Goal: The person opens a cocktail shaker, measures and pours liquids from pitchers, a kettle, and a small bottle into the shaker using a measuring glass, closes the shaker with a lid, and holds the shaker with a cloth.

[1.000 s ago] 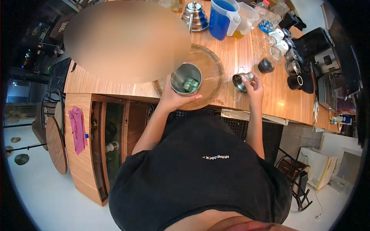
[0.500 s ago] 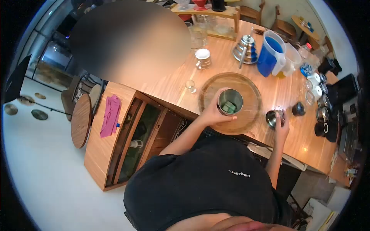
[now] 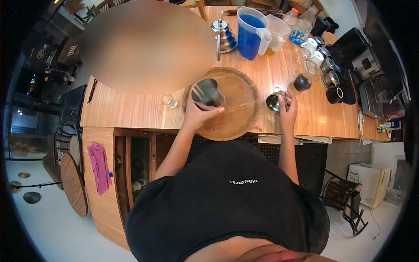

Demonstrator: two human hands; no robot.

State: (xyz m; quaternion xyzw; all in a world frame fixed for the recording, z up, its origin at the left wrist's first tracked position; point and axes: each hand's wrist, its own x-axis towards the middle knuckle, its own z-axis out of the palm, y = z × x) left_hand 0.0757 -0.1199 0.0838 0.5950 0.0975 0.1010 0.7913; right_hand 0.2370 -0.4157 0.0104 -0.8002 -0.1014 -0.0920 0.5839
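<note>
My left hand (image 3: 197, 117) is wrapped round a metal tumbler (image 3: 207, 94), held over the round wooden tray (image 3: 239, 107). The tumbler is tilted and a little blurred, and its contents do not show clearly. To the right of the tray, my right hand (image 3: 288, 108) has its fingers closed on a small shiny metal cup (image 3: 273, 104) at the counter. Just left of the tray are small clear glasses (image 3: 167, 100).
Behind the tray stand a steel gooseneck kettle (image 3: 224, 38), a jug of blue liquid (image 3: 250, 37) and a jug with yellow liquid (image 3: 276, 35). Glass and dark vessels (image 3: 302, 82) line the right side, near a machine (image 3: 366, 65). A pink cloth (image 3: 100, 168) lies left.
The view has turned, so the counter now runs more level. The tumbler in my left hand has tipped; the green pieces seen inside it no longer show. My right hand still holds the small cup.
</note>
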